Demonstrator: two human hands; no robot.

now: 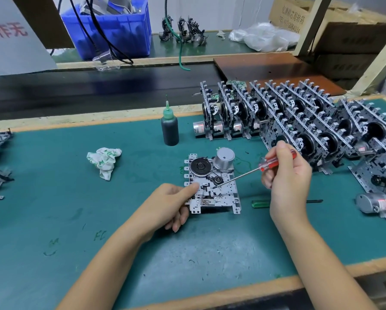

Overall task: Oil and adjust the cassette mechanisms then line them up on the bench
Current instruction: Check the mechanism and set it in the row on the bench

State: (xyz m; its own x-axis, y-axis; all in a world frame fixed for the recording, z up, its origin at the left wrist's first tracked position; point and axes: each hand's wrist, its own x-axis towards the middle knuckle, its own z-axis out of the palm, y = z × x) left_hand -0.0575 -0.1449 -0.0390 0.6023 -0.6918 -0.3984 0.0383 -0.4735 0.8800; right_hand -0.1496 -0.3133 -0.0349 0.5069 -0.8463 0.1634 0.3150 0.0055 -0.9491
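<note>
Green-matted table (53, 198), conveyor behind. One cassette mechanism (212, 184) flat at centre, your left hand (171, 202) gripping its edge. Your right hand (286, 173) grips one red screwdriver (274, 163), tip on it. One oil bottle (170, 128) at 12, one rag (103, 161) at 9.

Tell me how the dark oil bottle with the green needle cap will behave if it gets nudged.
The oil bottle stands upright, tall and narrow on the green mat, so it would probably tip rather than slide. Being round, it would likely roll once down. It looks nearly full, so probably fairly heavy for its size.
</note>
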